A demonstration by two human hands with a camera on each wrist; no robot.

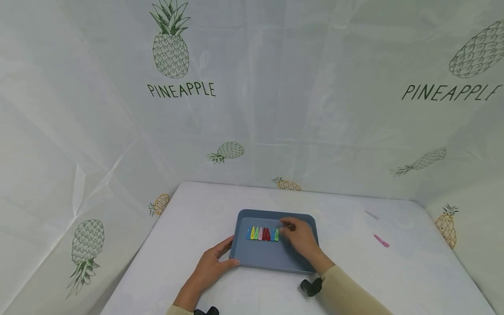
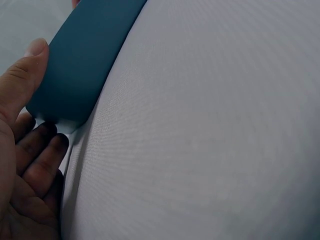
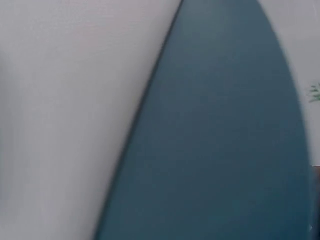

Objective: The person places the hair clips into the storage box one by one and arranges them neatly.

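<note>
A shallow blue-grey tray (image 1: 271, 260) lies on the white table. Several snap hair clips in blue, yellow, green, pink and red, among them a pink clip (image 1: 260, 233), stand side by side in one row inside it. My left hand (image 1: 210, 267) holds the tray's near left corner; in the left wrist view the thumb (image 2: 30, 70) lies against the tray wall (image 2: 85, 60) and the other fingers curl at the corner. Over the row's right end, my right hand (image 1: 301, 238) pinches a small yellowish hair clip (image 1: 290, 227), mostly hidden by the fingers.
To the right of the tray, a bright pink hair clip (image 1: 381, 240) and a pale purple one (image 1: 371, 215) lie apart on the table (image 1: 346, 232). A pineapple-printed sheet (image 1: 299, 109) hangs behind and at both sides. The right wrist view mostly shows the tray's wall (image 3: 215, 125).
</note>
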